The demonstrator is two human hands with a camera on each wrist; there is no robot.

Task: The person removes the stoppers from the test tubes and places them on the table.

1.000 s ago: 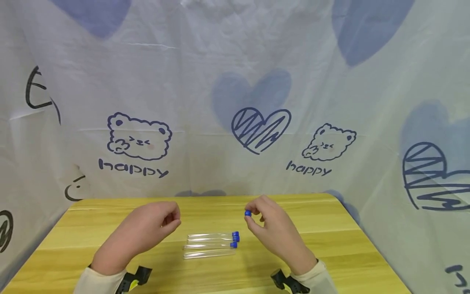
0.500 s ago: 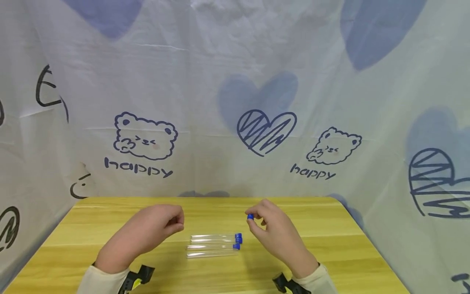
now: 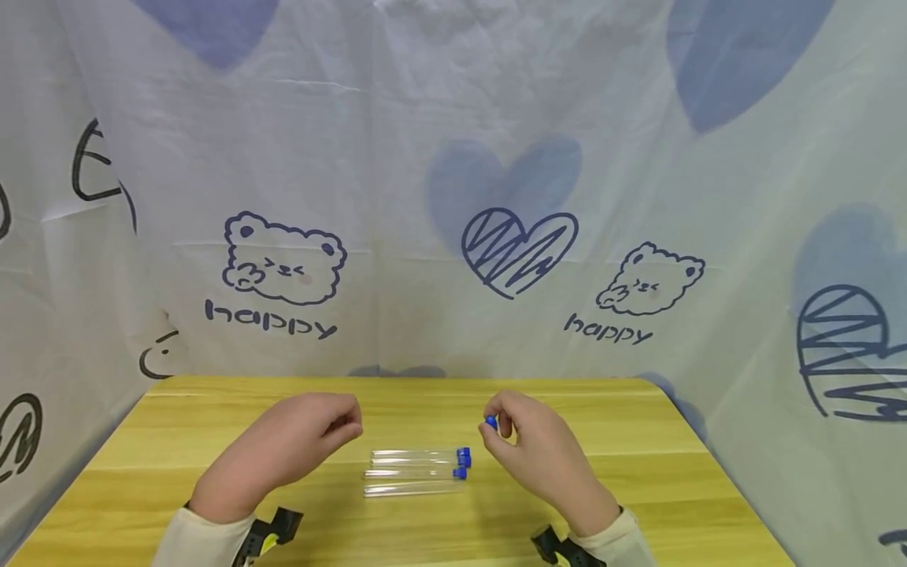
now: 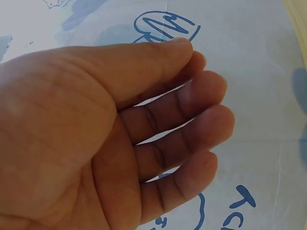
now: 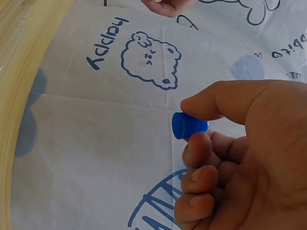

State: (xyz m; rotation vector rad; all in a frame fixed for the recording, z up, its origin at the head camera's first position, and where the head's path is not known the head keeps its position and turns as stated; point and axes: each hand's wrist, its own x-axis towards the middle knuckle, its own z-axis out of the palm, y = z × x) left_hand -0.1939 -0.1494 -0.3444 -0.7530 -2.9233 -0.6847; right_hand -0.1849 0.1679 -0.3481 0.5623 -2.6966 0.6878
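Note:
My right hand [image 3: 542, 453] pinches a small blue cap [image 5: 188, 125] between thumb and forefinger, above the table. In the right wrist view the cap's hollow end faces left, away from the palm, and the other fingers are curled below it. My left hand [image 3: 286, 441] hovers on the left with nothing in it; in the left wrist view its fingers [image 4: 204, 129] are loosely bent, thumb near the forefinger. Between the hands several clear tubes [image 3: 411, 474] lie side by side. Blue caps [image 3: 460, 472] sit on the right ends of three; the nearest tube [image 3: 411, 490] has no cap.
The tubes lie on a yellow wood-grain table [image 3: 397, 535]. A pale cloth [image 3: 397, 315] printed with hearts, bears and "happy" hangs behind its far edge and along both sides. Dark straps with small devices [image 3: 272, 535] are on both wrists.
The whole head view has shifted slightly. The right hand has come down a little toward the tubes, and the cap has turned between its fingertips. The left hand keeps its pose.

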